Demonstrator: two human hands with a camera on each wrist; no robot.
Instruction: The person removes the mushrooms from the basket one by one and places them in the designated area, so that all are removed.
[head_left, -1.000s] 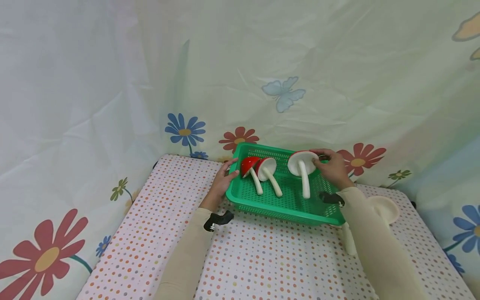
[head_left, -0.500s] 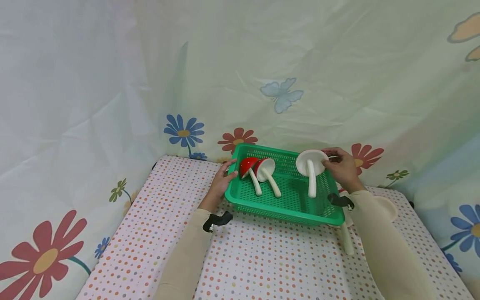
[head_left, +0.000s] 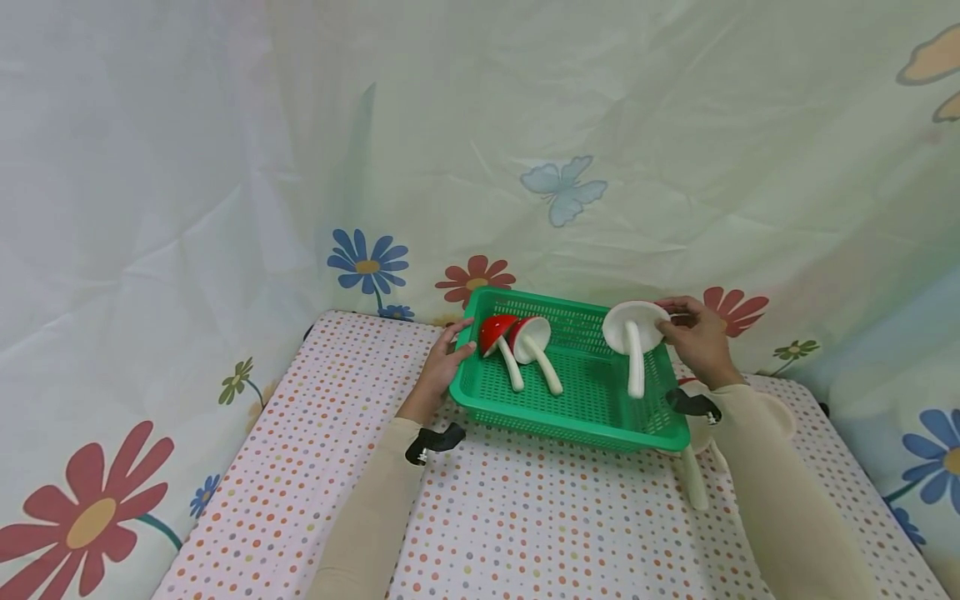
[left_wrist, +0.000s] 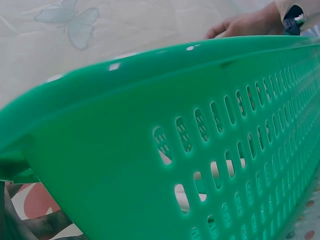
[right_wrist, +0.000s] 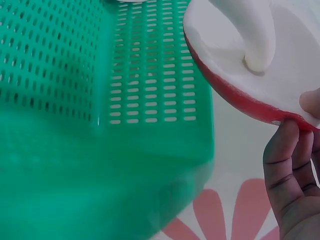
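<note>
My right hand (head_left: 697, 337) pinches the red cap edge of a toy mushroom (head_left: 636, 358), thumb on the white underside. This mushroom hangs over the right end of a green plastic basket (head_left: 555, 429), its white stem pointing down. In the right wrist view, fingers (right_wrist: 282, 155) press the red side of the cap. At the basket's left end, my left hand (head_left: 438, 367) grips the rim, with fingers partly hidden below it in the left wrist view. Inside, two red-capped toy mushrooms, one at the far left (head_left: 497, 333) and another beside it (head_left: 536, 342), lean against each other.
More toy mushrooms lie on the table right of the basket, one with its white stem (head_left: 694, 479) showing and others partly hidden by my right sleeve (head_left: 780, 492). A dotted cloth (head_left: 525, 517) covers the table. A flowered curtain (head_left: 480, 167) hangs close behind the basket.
My right hand has moved to the right with the mushroom, from over the basket's middle-right to its right end. The left hand and the two mushrooms inside have stayed put.
</note>
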